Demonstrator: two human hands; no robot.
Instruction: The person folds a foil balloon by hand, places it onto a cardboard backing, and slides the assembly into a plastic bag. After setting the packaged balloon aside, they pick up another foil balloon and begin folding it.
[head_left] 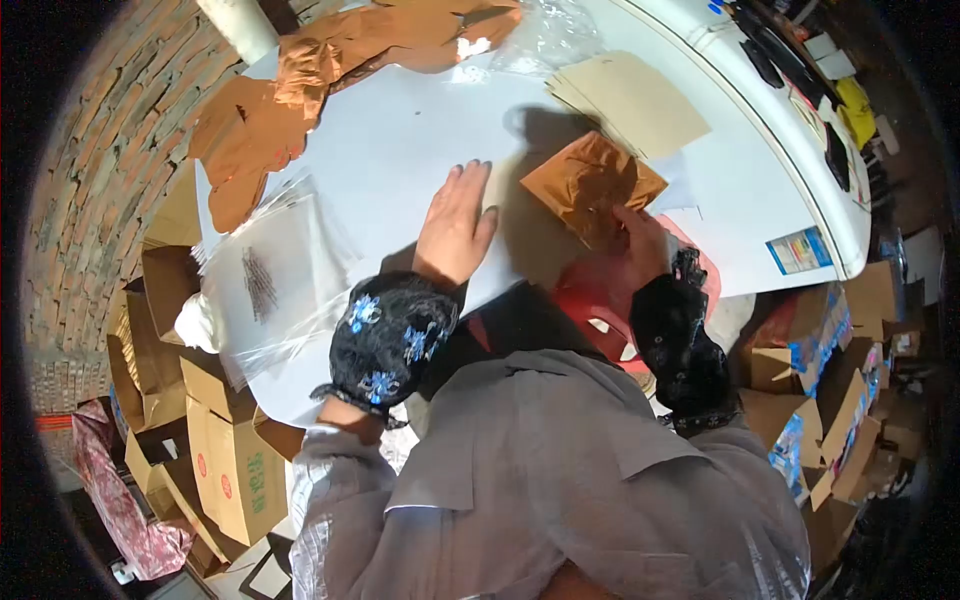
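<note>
There are two hands, two black oversleeves, one table.

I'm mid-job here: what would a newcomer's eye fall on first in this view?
Probably the shiny copper-brown foil-like piece at the right hand, vivid against the smooth white tabletop. Next, perhaps, the black fabric sleeve cover with blue flowers, just behind the flat, outstretched left hand. Crumpled copper-brown sheets also stand out along the table's far left edge.
</note>
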